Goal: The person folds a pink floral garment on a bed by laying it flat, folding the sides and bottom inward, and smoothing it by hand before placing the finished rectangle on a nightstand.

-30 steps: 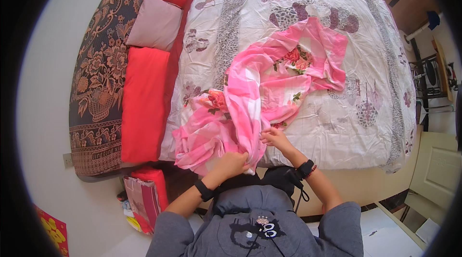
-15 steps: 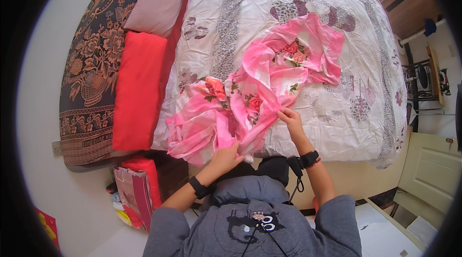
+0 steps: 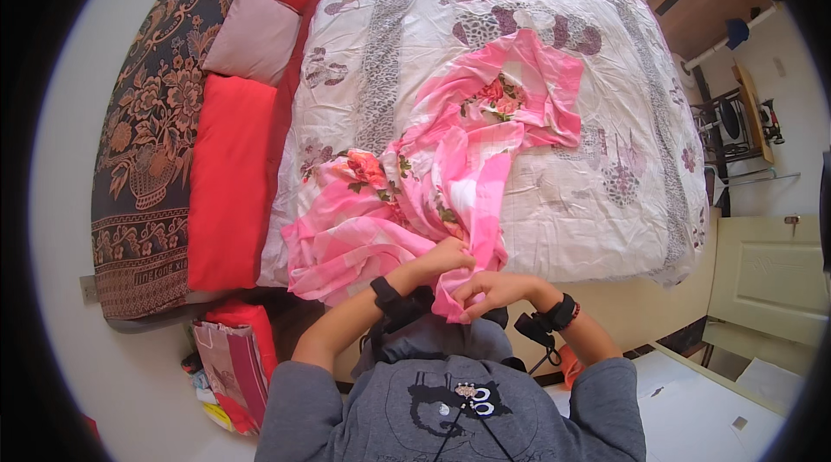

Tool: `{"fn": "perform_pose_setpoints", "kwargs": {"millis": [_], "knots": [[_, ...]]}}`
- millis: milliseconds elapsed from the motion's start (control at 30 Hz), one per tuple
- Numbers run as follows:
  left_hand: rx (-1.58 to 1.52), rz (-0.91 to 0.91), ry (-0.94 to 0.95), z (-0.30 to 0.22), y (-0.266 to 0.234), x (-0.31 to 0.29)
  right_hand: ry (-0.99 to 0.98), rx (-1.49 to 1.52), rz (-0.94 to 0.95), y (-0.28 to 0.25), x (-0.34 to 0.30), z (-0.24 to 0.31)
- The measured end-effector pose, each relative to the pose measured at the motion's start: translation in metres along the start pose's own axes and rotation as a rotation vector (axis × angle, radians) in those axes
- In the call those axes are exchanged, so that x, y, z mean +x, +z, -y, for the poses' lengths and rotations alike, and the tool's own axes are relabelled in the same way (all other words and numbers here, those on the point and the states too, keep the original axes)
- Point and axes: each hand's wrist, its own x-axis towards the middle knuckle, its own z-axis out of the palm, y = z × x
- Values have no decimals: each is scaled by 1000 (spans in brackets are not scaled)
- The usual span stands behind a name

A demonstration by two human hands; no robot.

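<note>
A pink and white cloth with printed roses (image 3: 485, 163) lies rumpled across the bed, its near edge pulled up toward my body. My left hand (image 3: 443, 259) is closed on a gathered part of the cloth near the bed's front edge. Just to its right and slightly nearer, my right hand (image 3: 493, 290) pinches the cloth's edge, and a pink fold hangs down between the two hands. The far part of the cloth is bunched on the bedspread. Exactly what each set of fingertips grips is partly hidden by folds.
The white bedspread (image 3: 597, 211) with purple patterns lies under the cloth. Along the left are a long red cushion (image 3: 227, 185), a pale pink cushion (image 3: 253, 33) and a dark floral headboard cover (image 3: 147, 142). A bag (image 3: 227, 367) stands at lower left, a pale door (image 3: 766, 276) at right.
My right hand has come inward and toward my body, drawing the cloth's edge with it. My left hand has moved right and slightly forward, so both hands are now close together.
</note>
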Motion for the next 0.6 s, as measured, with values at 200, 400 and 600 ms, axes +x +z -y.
{"fn": "perform_pose_setpoints", "kwargs": {"millis": [200,400,600], "knots": [[461,-68,172,-32,47,-37,492,283,-680,-41,-63,-71],[699,407,224,-54,60,-51,822,115,-731,-29,-19,-100],[659,416,189,-52,51,-38,833,-131,-505,-23,-17,-154]]}}
